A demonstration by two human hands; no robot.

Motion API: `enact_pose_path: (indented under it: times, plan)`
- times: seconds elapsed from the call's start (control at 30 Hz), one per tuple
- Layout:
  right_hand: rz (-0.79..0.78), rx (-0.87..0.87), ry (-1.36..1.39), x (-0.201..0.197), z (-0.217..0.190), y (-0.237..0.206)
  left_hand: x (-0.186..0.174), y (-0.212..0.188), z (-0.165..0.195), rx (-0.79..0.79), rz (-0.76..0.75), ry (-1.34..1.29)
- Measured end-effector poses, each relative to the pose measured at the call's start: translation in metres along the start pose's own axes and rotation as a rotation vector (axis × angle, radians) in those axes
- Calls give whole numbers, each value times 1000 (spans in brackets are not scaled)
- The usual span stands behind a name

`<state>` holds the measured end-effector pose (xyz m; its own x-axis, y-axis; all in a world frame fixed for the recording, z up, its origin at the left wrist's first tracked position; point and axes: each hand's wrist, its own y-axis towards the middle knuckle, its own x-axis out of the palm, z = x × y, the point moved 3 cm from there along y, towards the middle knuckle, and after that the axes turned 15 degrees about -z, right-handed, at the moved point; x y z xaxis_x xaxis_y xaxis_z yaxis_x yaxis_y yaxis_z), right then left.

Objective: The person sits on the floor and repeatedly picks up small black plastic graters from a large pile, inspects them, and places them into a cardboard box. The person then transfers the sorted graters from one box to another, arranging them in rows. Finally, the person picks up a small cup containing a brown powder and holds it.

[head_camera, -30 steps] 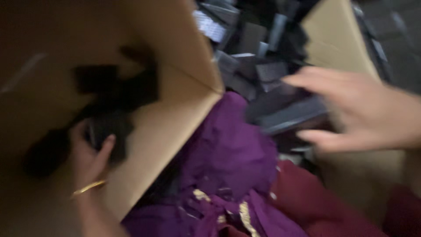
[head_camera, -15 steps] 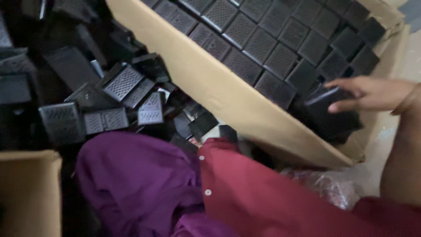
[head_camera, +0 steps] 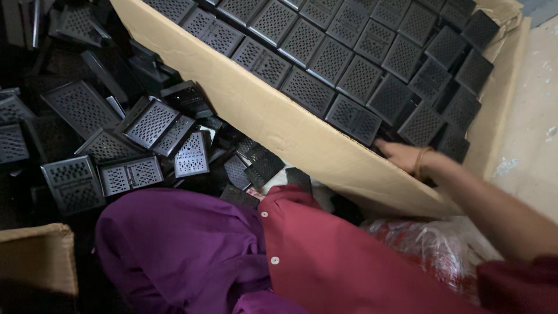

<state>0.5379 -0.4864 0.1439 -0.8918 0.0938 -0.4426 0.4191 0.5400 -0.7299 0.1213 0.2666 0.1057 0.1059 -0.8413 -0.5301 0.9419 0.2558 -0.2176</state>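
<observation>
A loose heap of black perforated square parts (head_camera: 104, 145) lies at the left, tilted every way and overlapping. A corner of a second cardboard box (head_camera: 38, 259) shows at the lower left. Purple cloth (head_camera: 174, 250) and red buttoned cloth (head_camera: 337, 261) fill the foreground, touching each other. A crinkled clear plastic bag (head_camera: 430, 244) lies beside pale floor (head_camera: 535, 116).

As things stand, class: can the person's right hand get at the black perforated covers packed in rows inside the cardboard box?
Probably yes. The right hand is already inside the open-topped cardboard box, fingers at the nearest black perforated covers; nothing lies over them.
</observation>
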Motion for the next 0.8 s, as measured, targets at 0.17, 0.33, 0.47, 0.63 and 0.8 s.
enact_pose_path:
  times: [0.17, 0.33, 0.47, 0.63, 0.8]
  plan:
    - [-72, 223, 28, -5, 40, 7, 10, 13, 16, 138, -67, -87]
    - [-99, 152, 262, -11, 52, 6, 35, 22, 49, 271, -166, -150]
    - [-179, -1, 160, -11, 38, 3, 43, 11, 56, 280, -189, -119]
    - [-76, 77, 227, -11, 23, -4, 40, 6, 34, 387, -230, -384]
    - [-127, 83, 56, -7, 8, -8, 36, 10, 35, 388, -238, -400]
